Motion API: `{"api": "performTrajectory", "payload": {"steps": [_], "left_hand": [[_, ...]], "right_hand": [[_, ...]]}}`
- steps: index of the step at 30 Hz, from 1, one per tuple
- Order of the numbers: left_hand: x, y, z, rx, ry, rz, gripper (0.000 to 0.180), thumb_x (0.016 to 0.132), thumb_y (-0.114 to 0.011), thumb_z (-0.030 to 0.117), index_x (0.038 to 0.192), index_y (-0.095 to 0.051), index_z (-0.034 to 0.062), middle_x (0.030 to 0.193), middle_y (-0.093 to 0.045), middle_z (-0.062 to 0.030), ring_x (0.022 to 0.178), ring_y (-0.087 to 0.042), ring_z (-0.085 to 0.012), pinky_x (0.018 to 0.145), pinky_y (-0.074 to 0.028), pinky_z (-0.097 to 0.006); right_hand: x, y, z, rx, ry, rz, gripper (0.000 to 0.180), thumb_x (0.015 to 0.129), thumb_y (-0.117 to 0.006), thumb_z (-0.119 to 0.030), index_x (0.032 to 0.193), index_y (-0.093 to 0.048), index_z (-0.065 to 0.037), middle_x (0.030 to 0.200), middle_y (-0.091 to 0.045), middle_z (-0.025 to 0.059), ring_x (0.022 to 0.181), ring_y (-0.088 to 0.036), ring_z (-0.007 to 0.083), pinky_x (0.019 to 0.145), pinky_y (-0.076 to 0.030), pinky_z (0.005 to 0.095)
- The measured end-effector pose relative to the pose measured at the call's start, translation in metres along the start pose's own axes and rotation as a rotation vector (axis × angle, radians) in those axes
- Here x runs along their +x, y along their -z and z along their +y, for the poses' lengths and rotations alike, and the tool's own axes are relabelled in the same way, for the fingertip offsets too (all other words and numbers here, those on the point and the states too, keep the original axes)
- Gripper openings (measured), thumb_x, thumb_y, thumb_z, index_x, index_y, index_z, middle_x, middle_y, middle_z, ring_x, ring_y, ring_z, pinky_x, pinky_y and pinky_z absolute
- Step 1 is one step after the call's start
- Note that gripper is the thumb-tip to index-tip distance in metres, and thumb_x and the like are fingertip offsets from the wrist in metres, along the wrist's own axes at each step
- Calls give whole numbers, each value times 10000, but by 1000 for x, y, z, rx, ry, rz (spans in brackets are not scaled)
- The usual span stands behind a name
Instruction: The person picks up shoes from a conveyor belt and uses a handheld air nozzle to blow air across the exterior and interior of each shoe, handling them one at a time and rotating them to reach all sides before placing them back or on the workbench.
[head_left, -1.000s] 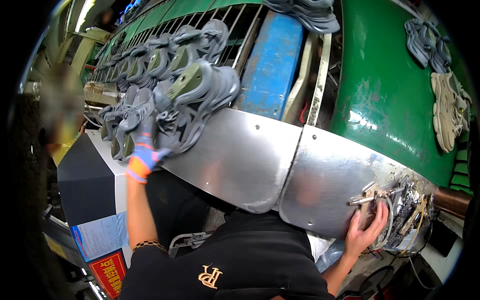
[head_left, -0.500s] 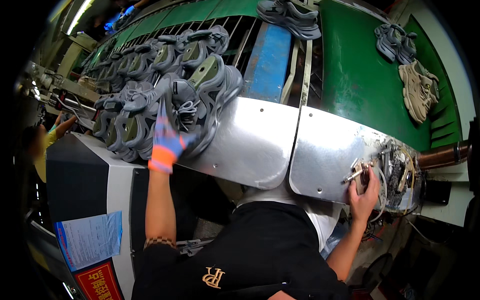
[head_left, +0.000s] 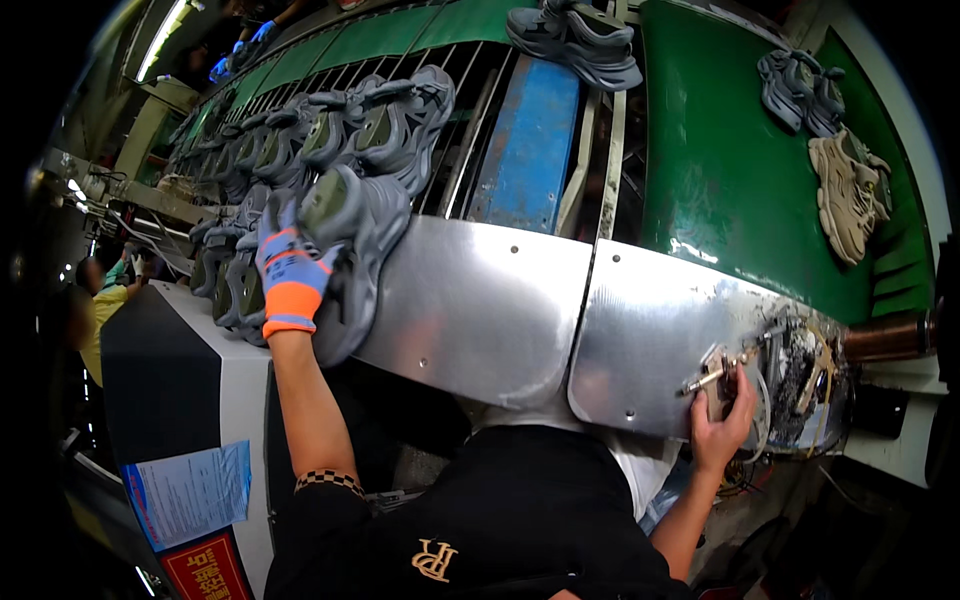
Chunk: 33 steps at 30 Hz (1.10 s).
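Observation:
My left hand point(head_left: 290, 278), in a grey-blue glove with an orange cuff, grips a grey sneaker at the near end of a crowded group. Its fingers are partly hidden among the shoes. Beside the thumb, a chunky grey sneaker point(head_left: 372, 222) with a green sole patch stands tipped on its side, at the left edge of a metal plate point(head_left: 470, 310). My bare right hand point(head_left: 722, 425) has its fingers curled round a small metal fitting point(head_left: 706, 380) with a rod-like end, mounted at the right plate's edge.
Several more grey sneakers point(head_left: 280, 150) stand in rows on a roller rack. A grey pair point(head_left: 575, 45) sits by a blue metal strip point(head_left: 530, 140). On the green belt point(head_left: 715, 170) are another grey pair point(head_left: 800, 92) and beige sneakers point(head_left: 848, 195). Other people work at far left.
My left hand and the sneakers by it have shifted left, away from the middle of the plate. The nearest sneaker has turned on its side. My right hand stays at the fitting.

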<state>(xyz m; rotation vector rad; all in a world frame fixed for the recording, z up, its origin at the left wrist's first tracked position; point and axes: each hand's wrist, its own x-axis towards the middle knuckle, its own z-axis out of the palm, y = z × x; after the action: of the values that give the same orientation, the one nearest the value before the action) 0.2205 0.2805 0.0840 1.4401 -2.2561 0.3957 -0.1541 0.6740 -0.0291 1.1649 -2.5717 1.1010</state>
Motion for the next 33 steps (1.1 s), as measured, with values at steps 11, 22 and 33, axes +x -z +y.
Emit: {"api": "performTrajectory", "payload": {"steps": [11,22,33], "left_hand": [[366,-212,-1,-314,-200,-829,462,971,-466,382,1301,-568,75,1188,-640,-77,1027,-602,-195,879,-465,-311],[370,-232,-75,65,-425,-694,629,864,-646,346,1360,-475,-1,1283,-572,-160,1131,-560,-252,981,-424,-321],[196,34,65,-277,-681,199,549,821,-710,137,1301,-494,-18,1256,-573,-149,1126,-559,-243,993,-437,-361]], "right_hand": [[-3,12,-14,-67,-21,2,592,645,-744,-90,1203,-565,-5,1086,-640,173,991,-612,352,872,-470,431],[14,-11,-9,182,81,-71,614,627,-778,-105,1190,-537,-70,1109,-652,116,947,-644,320,804,-504,417],[14,-2,-5,282,255,-29,578,645,-679,-18,1209,-556,-57,1130,-546,132,991,-590,310,835,-516,373]]}}
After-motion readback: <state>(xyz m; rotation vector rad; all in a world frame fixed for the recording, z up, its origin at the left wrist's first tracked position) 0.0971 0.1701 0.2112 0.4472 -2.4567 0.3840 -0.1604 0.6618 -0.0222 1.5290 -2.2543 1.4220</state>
